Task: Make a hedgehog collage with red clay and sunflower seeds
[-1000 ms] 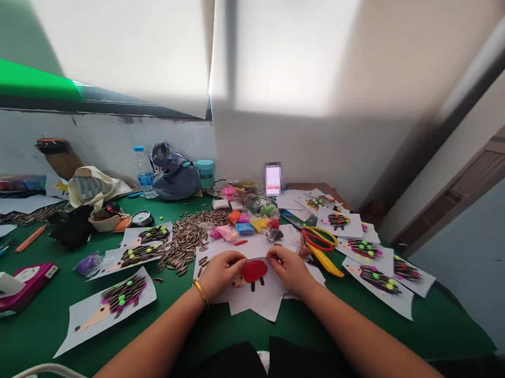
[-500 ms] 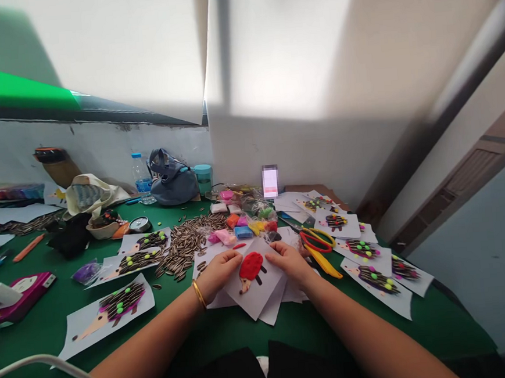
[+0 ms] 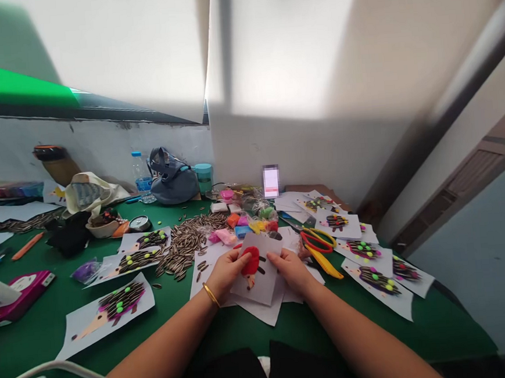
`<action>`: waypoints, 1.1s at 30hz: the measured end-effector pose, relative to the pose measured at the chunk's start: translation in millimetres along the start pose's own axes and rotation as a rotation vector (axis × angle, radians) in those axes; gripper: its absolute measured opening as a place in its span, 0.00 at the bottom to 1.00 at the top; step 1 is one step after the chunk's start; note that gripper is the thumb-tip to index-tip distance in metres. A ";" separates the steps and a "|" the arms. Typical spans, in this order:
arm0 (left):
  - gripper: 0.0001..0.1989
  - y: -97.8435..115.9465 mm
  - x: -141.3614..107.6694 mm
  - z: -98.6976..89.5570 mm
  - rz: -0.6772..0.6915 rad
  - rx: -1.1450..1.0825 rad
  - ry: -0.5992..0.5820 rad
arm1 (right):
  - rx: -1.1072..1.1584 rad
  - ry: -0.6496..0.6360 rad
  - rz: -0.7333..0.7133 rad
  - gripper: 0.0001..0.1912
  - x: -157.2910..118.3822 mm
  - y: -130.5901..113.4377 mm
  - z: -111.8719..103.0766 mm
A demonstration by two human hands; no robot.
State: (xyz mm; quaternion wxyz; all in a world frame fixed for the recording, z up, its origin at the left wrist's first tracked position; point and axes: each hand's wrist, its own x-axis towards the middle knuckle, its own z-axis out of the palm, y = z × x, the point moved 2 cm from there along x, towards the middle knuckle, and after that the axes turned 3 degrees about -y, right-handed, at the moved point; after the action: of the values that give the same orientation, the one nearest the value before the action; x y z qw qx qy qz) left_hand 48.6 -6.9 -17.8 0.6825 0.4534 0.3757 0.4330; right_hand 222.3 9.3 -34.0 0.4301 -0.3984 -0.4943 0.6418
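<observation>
Between my two hands is a white paper card point(image 3: 266, 287) with a hedgehog made of red clay point(image 3: 252, 261), a tan face and dark legs. My left hand point(image 3: 225, 274) grips the card's left side, its thumb lying over the edge of the red clay. At the right edge, my right hand point(image 3: 288, 267) pinches the card between thumb and fingers. More white sheets point(image 3: 269, 316) lie beneath on the green table. A few sunflower seeds point(image 3: 201, 269) rest on the paper beside my left hand.
A heap of sunflower seeds point(image 3: 189, 240) and bags of coloured clay point(image 3: 225, 236) lie beyond my hands. Scissors point(image 3: 320, 240) and a yellow utility knife point(image 3: 326, 263) are at the right. Finished-looking hedgehog cards point(image 3: 373, 278) lie on both sides. A white cable point(image 3: 74, 367) crosses the lower left.
The card has turned, so the hedgehog's face points more toward me. My left hand has moved right, and its thumb now overlaps the red clay.
</observation>
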 end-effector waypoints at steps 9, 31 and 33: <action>0.20 -2.0 2.5 -14.9 0.089 0.153 0.152 | -0.129 -0.022 -0.004 0.23 -3.4 4.0 4.0; 0.19 5.4 -2.7 -14.0 -0.065 0.226 -0.032 | -0.226 -0.129 -0.031 0.21 -7.2 10.9 7.7; 0.19 5.9 -2.7 -13.9 -0.052 0.268 -0.031 | -0.243 -0.130 -0.049 0.20 -6.9 11.3 7.5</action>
State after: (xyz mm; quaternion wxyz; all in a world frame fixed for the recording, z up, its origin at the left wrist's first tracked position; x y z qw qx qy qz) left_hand 33.6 -4.1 -16.2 0.6325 0.5373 0.4312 0.3540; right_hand 215.6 -1.0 -43.0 0.3613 -0.3932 -0.6045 0.5911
